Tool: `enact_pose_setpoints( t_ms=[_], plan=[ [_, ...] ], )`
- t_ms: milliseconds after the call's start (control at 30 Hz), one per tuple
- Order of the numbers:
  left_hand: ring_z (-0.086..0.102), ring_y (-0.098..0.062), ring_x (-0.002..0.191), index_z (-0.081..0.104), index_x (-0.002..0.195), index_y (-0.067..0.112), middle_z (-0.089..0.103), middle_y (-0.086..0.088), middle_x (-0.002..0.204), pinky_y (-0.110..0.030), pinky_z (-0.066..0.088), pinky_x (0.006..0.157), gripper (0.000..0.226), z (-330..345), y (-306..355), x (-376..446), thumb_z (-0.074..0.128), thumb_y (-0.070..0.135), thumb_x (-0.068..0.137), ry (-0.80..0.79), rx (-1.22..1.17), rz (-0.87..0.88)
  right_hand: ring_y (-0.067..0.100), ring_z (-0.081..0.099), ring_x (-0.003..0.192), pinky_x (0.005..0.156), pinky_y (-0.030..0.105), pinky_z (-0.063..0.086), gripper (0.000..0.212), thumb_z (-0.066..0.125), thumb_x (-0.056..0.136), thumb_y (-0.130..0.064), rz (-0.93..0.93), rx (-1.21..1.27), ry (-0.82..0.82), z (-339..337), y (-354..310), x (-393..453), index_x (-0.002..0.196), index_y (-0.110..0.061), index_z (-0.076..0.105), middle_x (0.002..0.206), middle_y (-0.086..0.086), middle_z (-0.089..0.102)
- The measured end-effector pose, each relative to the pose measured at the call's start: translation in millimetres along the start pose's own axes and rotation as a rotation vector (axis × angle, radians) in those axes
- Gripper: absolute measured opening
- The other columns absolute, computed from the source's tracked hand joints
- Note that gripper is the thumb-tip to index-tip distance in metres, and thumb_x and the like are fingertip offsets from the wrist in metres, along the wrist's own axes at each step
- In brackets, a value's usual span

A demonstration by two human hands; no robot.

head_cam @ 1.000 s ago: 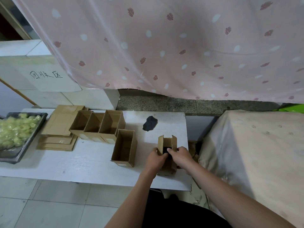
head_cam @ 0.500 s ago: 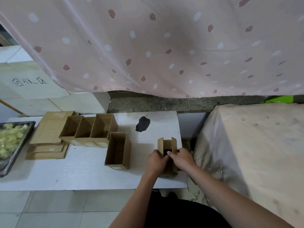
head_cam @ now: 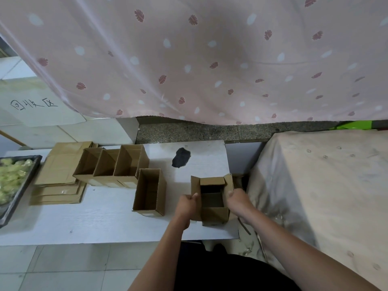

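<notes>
One cardboard box stands at the front right corner of the surface, flaps up. The left hand and right hand grip its side flaps. The fingertips are hidden behind the cardboard, and nothing can be made out in the dark interior.

White bench, wood-grain top, runs L to R across view. Far L: dark tray w/ pale yellow-green pieces in it, cut off by frame edge. Just R of tray: stack of flat cardboard blanks, slightly fanned, top sheets lying toward back edge. Against stack on R: row of 3 open boxes, side by side, walls touching, mouths up. Just in front & R of row: single open box, upright, back corner close to 3rd box. Back centre-R: dark irregular patch on top; stain or chipped surface, can't tell. Near R corner: small box, upright, flaps open, apart from single box.
</notes>
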State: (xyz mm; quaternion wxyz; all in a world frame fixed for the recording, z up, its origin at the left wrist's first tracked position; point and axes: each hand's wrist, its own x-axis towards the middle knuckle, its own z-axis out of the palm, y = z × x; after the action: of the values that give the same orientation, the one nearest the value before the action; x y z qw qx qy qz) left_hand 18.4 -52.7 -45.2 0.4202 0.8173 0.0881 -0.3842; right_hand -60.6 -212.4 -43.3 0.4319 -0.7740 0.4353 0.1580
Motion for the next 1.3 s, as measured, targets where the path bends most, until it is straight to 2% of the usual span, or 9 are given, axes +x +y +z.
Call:
enact_pose_setpoints(
  t_ms=[200, 367, 500, 600, 700, 800, 900, 1100, 1300],
  plan=[
    [0.063, -0.025, 0.100, 0.055, 0.130, 0.009, 0.065, -0.011, 0.110, -0.043, 0.058, 0.087, 0.030, 3, 5, -3, 0.049, 0.024, 0.105, -0.059, -0.021, 0.043, 0.010, 0.053, 0.067, 0.048, 0.019, 0.032, 0.021, 0.042, 0.104, -0.014, -0.061, -0.127, 0.014, 0, -8, 0, 0.099, -0.004, 0.060, 0.087, 0.005, 0.059],
    [0.049, -0.030, 0.134, 0.015, 0.160, 0.020, 0.039, -0.011, 0.154, -0.038, 0.046, 0.102, 0.089, 2, 18, 1, 0.072, 0.027, 0.091, 0.053, 0.173, 0.274, 0.020, 0.056, 0.071, 0.055, 0.028, 0.036, 0.021, 0.044, 0.104, -0.024, -0.284, -0.447, 0.064, -11, -23, 1, 0.093, -0.014, 0.060, 0.085, 0.003, 0.061],
    [0.053, -0.028, 0.129, 0.026, 0.155, 0.011, 0.050, -0.011, 0.146, -0.035, 0.047, 0.096, 0.089, 4, 20, 6, 0.074, 0.039, 0.087, 0.072, 0.330, 0.249, 0.026, 0.056, 0.075, 0.054, 0.032, 0.037, 0.035, 0.048, 0.103, -0.036, -0.448, -0.534, 0.028, -18, -38, 5, 0.081, -0.012, 0.059, 0.081, 0.006, 0.061],
    [0.062, -0.017, 0.092, 0.049, 0.129, 0.007, 0.065, -0.004, 0.110, -0.028, 0.048, 0.070, 0.059, 7, 14, 9, 0.071, 0.042, 0.087, 0.048, 0.336, 0.145, 0.028, 0.059, 0.104, 0.081, 0.037, 0.049, 0.035, 0.054, 0.099, -0.044, -0.544, -0.520, 0.005, -18, -40, 9, 0.105, -0.014, 0.070, 0.109, 0.006, 0.064],
    [0.055, -0.007, 0.074, 0.054, 0.117, 0.009, 0.059, 0.003, 0.086, -0.022, 0.040, 0.054, 0.041, 10, 7, 9, 0.067, 0.040, 0.092, 0.044, 0.273, 0.100, 0.033, 0.037, 0.139, 0.107, 0.044, 0.041, 0.083, 0.063, 0.087, -0.060, -0.330, -0.395, 0.104, -14, -24, 9, 0.152, -0.019, 0.030, 0.154, 0.011, 0.030],
    [0.057, -0.014, 0.088, 0.050, 0.125, 0.011, 0.061, -0.003, 0.106, -0.023, 0.042, 0.060, 0.043, 14, 4, 8, 0.064, 0.038, 0.094, 0.026, 0.247, 0.103, 0.034, 0.042, 0.137, 0.103, 0.039, 0.045, 0.111, 0.074, 0.078, -0.059, -0.004, -0.001, 0.053, -3, -7, 8, 0.153, -0.007, 0.013, 0.152, 0.016, 0.037],
    [0.061, -0.021, 0.104, 0.047, 0.131, 0.011, 0.062, -0.008, 0.118, -0.034, 0.053, 0.083, 0.042, 18, 8, 7, 0.061, 0.031, 0.097, 0.001, 0.163, 0.128, 0.030, 0.054, 0.126, 0.089, 0.030, 0.046, 0.096, 0.074, 0.083, -0.052, 0.078, 0.013, -0.021, 5, 2, 10, 0.150, -0.003, 0.026, 0.143, 0.012, 0.051],
    [0.052, -0.035, 0.125, 0.037, 0.146, 0.010, 0.053, -0.018, 0.137, -0.048, 0.045, 0.107, 0.041, 12, 14, 10, 0.031, 0.024, 0.109, -0.071, 0.153, 0.080, 0.010, 0.051, 0.074, 0.057, 0.025, 0.037, 0.019, 0.050, 0.097, -0.024, 0.049, 0.163, 0.008, -6, 7, 21, 0.115, -0.021, 0.052, 0.089, -0.005, 0.054],
    [0.055, -0.027, 0.112, 0.045, 0.138, 0.018, 0.059, -0.009, 0.120, -0.045, 0.053, 0.094, 0.033, -12, 11, 9, 0.037, 0.029, 0.108, -0.251, -0.275, -0.081, 0.019, 0.049, 0.093, 0.072, 0.031, 0.039, 0.028, 0.037, 0.096, -0.010, 0.128, 0.550, -0.053, -20, 10, 25, 0.097, -0.025, 0.060, 0.104, 0.002, 0.057]
  ],
)
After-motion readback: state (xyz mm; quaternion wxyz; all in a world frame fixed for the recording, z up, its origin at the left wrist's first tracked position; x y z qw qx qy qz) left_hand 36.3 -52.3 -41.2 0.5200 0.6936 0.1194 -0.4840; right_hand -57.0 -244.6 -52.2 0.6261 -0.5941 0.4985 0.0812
